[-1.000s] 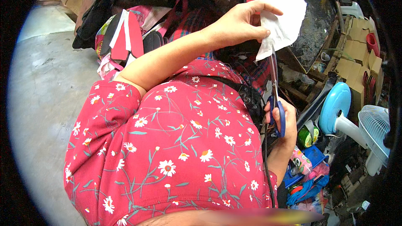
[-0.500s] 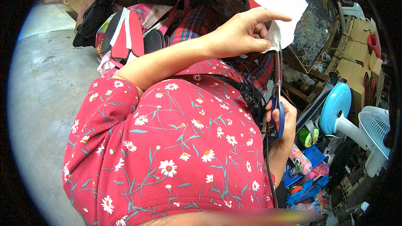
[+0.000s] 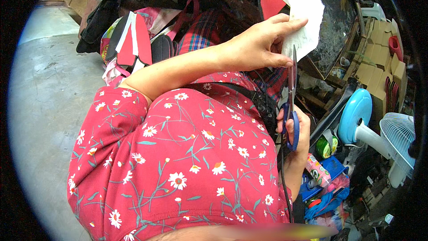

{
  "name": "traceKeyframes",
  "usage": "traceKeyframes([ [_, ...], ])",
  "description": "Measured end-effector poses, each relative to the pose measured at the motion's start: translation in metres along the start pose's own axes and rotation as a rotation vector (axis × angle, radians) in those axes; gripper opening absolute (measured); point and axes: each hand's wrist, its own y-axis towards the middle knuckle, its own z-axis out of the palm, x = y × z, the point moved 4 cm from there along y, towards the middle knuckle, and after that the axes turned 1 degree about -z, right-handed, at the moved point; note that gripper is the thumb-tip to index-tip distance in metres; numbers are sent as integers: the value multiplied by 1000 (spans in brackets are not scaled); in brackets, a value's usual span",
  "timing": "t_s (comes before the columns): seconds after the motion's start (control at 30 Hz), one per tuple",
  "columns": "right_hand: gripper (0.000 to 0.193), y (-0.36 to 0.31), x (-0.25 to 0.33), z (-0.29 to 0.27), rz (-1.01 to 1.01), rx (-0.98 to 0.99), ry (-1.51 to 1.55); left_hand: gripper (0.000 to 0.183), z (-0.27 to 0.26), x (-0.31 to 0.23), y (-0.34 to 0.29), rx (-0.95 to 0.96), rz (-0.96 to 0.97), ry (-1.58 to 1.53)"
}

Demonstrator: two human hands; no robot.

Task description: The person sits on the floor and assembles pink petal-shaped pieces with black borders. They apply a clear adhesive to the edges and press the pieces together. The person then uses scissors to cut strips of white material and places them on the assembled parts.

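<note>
My left hand [image 3: 267, 42] pinches the lower edge of a thin white sheet [image 3: 310, 18] between thumb and fingers; whether it is cloth or paper I cannot tell. The sheet's upper part runs out of the picture. In my right hand [image 3: 303, 129] is a pair of scissors [image 3: 292, 80] with blue handles, its long metal blades pointing up. The blade tips overlap the sheet's lower edge, close to my left thumb. Behind the sheet lie red, dark-edged flat pieces [image 3: 271, 3].
Red and black flat pieces with white strips [image 3: 133, 40] lie left of my left forearm, near plaid cloth [image 3: 196, 33]. On the right are a dark worktop [image 3: 332, 40], cardboard boxes [image 3: 376, 71], a blue-and-white fan [image 3: 356, 114] and bags of odds and ends [image 3: 325, 196].
Both hands have shifted slightly, the right one to the left with the scissors. The white sheet has tilted and moved, uncovering more of the red pieces behind it.
</note>
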Motion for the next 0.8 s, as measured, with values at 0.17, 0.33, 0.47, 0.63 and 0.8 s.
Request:
traceKeyframes([
  [0.17, 54, 0, 0, 4, -20, -10, -1, 87, 2, 0, -1, -7, 25, -103],
  [0.33, 60, -3, -1, 6, -49, -32, 101, 87, 4, 0, -3, -28, -3, -155],
  [0.47, 62, -6, -2, 7, -20, -37, 87, 94, 8, 2, -2, -40, 10, -246],
  [0.63, 69, -6, 2, 8, -19, 11, 87, 104, 11, 5, -2, -49, -80, -437],
  [0.8, 70, -3, 10, 8, -27, 11, 63, 106, 12, -3, -6, 5, -142, -508],
])
